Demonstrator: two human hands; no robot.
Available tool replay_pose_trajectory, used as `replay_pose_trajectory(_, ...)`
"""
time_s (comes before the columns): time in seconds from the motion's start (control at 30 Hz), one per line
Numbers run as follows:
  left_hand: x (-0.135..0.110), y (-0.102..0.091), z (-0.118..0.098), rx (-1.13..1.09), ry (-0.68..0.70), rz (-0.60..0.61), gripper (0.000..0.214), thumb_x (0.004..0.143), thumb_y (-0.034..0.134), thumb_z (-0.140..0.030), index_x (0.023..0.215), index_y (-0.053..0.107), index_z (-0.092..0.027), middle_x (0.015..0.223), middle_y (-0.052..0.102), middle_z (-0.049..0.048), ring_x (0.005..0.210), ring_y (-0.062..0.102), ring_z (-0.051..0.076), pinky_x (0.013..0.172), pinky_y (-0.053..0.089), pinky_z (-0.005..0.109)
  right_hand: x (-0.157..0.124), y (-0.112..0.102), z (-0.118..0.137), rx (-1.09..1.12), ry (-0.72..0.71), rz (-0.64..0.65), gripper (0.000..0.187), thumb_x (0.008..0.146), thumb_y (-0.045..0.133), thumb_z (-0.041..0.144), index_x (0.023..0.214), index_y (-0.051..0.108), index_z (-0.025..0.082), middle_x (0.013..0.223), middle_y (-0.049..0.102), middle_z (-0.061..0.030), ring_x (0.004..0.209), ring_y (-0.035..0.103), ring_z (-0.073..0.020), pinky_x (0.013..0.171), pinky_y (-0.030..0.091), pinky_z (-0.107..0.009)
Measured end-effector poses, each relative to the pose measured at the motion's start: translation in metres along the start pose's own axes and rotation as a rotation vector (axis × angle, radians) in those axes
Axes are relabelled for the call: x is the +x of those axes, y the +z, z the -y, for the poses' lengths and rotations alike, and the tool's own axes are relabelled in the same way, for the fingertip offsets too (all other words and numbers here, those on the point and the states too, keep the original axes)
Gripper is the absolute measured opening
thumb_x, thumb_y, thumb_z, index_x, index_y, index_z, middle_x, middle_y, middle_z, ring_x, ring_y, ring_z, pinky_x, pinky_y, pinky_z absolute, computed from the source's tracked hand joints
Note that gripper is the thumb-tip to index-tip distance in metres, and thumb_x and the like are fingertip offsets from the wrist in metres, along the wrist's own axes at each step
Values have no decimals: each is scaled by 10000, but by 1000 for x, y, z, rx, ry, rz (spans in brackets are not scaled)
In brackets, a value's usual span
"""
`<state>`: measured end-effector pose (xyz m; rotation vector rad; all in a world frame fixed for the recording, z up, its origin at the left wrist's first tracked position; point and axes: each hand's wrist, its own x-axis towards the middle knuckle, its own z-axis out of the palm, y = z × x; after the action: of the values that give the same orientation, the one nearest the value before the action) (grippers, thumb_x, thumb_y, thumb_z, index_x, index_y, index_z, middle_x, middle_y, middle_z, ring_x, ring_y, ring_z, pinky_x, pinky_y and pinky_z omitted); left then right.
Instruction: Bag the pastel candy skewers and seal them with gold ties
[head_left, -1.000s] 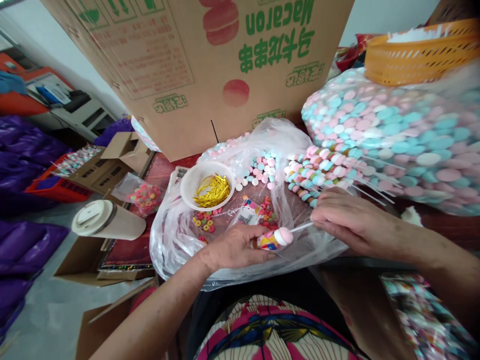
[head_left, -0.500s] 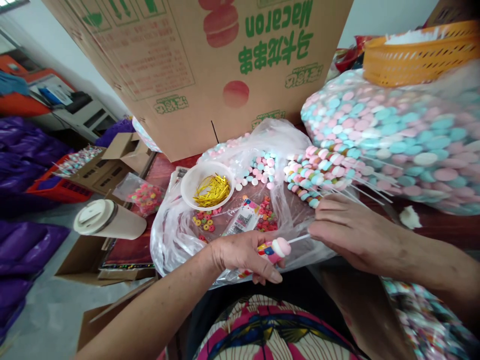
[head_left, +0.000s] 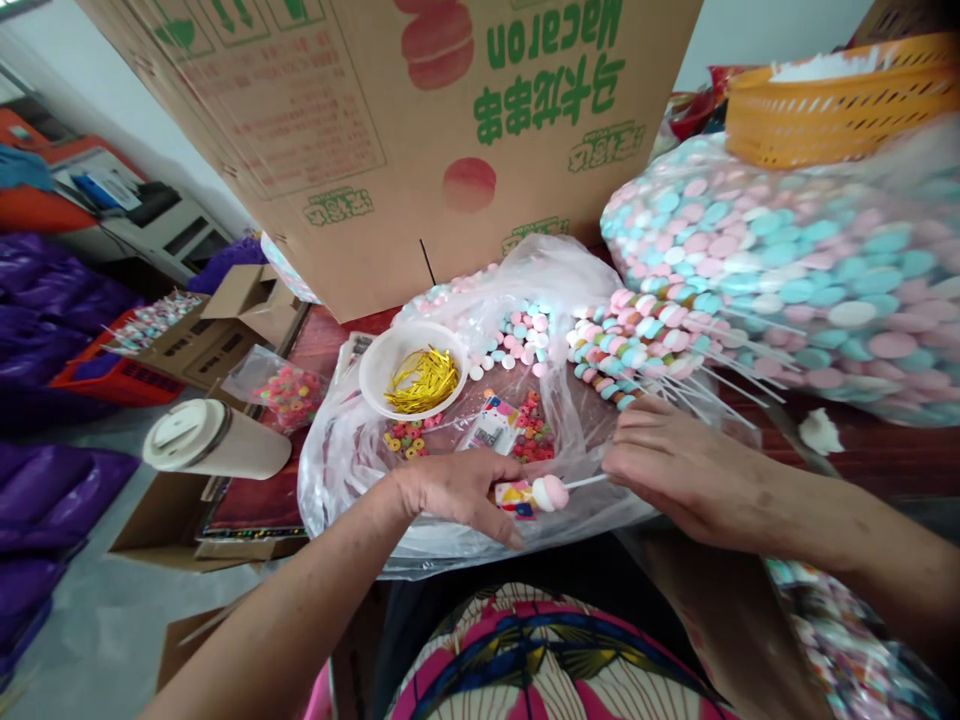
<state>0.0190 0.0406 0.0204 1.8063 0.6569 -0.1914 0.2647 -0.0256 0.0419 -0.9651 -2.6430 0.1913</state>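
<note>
The candy skewer [head_left: 551,493] lies between the hands over the bench's [head_left: 870,460] near side, its long axis running left to right. The left hand's [head_left: 461,495] grip curls loosely round its wrapped body; the right hand [head_left: 664,458] pinches the white stick [head_left: 585,482] at its right end.

A marshmallow skewer [head_left: 553,493] was held nearly level between the hands, a rounded pink piece and a white one showing side by side. A printed wrapper [head_left: 516,498], patterned in yellow, red, blue and white, met the white piece and ran back into the left hand [head_left: 466,492]. The thin white stick [head_left: 586,482] slanted slightly upward into the right hand [head_left: 671,465].
</note>
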Motion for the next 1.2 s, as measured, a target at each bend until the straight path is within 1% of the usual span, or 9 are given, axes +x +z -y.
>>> replay_pose_trajectory(0.07,-4,1,-1,87,-55,-28,291,666,723,-382,829,606,-171,673,523,-55,621,485,109,561,358,196,-2,-3,1,17,-1,1,220,796,402,24,709,545,165,688,560,-48,688,463,-179,685,327,-296)
replay_pose_trajectory(0.27,4,26,-15,478,-250,-417,354,774,598,-451,984,566,-167,834,656,67,761,619,253,626,421,301,-1,2,-2,-73,85,-31,228,805,405,37,662,518,174,633,537,-38,647,453,-177,656,314,-289)
replay_pose_trajectory(0.5,12,37,-18,525,-235,-493,417,800,585,-434,1136,503,-202,879,696,68,788,667,260,654,467,315,13,3,-4,-195,10,-107,218,738,420,16,635,535,171,588,515,-31,627,422,-176,670,295,-304)
replay_pose_trajectory(0.63,15,32,-19,489,-219,-515,471,796,595,-433,1187,466,-205,820,690,45,773,669,246,658,477,305,20,14,5,-179,-20,-102,202,671,426,8,660,547,168,614,532,-41,651,417,-185,680,295,-319)
replay_pose_trajectory(0.8,25,36,-21,516,-205,-488,401,817,552,-347,1174,491,-176,925,700,102,843,668,289,726,493,367,26,36,13,-114,22,-152,189,706,419,30,682,559,154,638,558,-55,664,444,-189,683,300,-325)
replay_pose_trajectory(0.97,14,28,-12,420,-105,-403,787,694,714,-428,1346,345,-187,1076,660,112,971,627,291,829,478,383,27,26,-8,-107,65,-67,181,797,424,107,693,559,168,657,575,-61,684,477,-203,717,324,-340)
replay_pose_trajectory(1.0,9,25,-8,459,-107,-418,734,706,705,-419,1323,379,-191,1098,648,117,995,612,291,855,463,392,25,21,-14,-93,81,-44,194,814,415,111,691,551,174,657,570,-54,683,480,-199,717,328,-334)
replay_pose_trajectory(1.1,-3,17,3,539,-112,-478,259,839,538,-286,1071,560,-174,960,655,88,914,602,246,837,445,370,19,8,-23,-36,100,0,231,855,386,113,678,516,187,652,543,-26,668,476,-179,706,329,-309)
replay_pose_trajectory(1.2,-9,10,9,249,-6,-314,132,839,512,-225,939,577,-169,796,599,13,755,562,158,712,448,264,14,2,-23,-39,61,0,251,869,378,111,658,489,189,632,516,-18,654,457,-172,691,328,-301)
